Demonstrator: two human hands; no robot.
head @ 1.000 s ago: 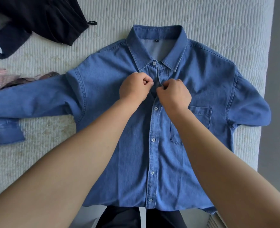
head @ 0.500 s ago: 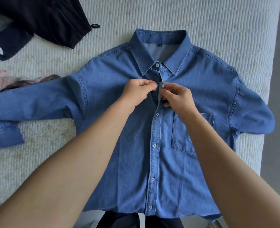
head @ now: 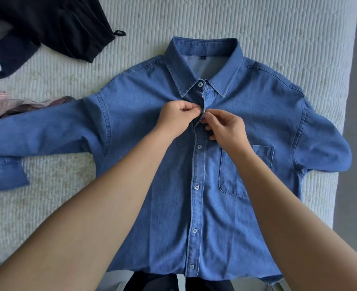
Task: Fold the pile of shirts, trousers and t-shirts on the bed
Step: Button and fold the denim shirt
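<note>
A blue denim shirt (head: 246, 114) lies face up on the bed, collar away from me, sleeves spread to both sides. Most buttons down its front placket are fastened. My left hand (head: 176, 119) pinches the left edge of the placket just below the collar button. My right hand (head: 225, 130) pinches the right edge of the placket at the same spot, fingertips almost meeting those of the left hand. The button between them is hidden by my fingers.
A black garment (head: 53, 24) lies at the far left on the white quilted bed (head: 278, 26). A striped pinkish garment (head: 7, 103) shows at the left edge. The bed's right edge (head: 350, 80) borders grey floor.
Both hands have loosened from tight fists to fingertip pinches at the placket, and my view has shifted so the shirt sits lower in frame.
</note>
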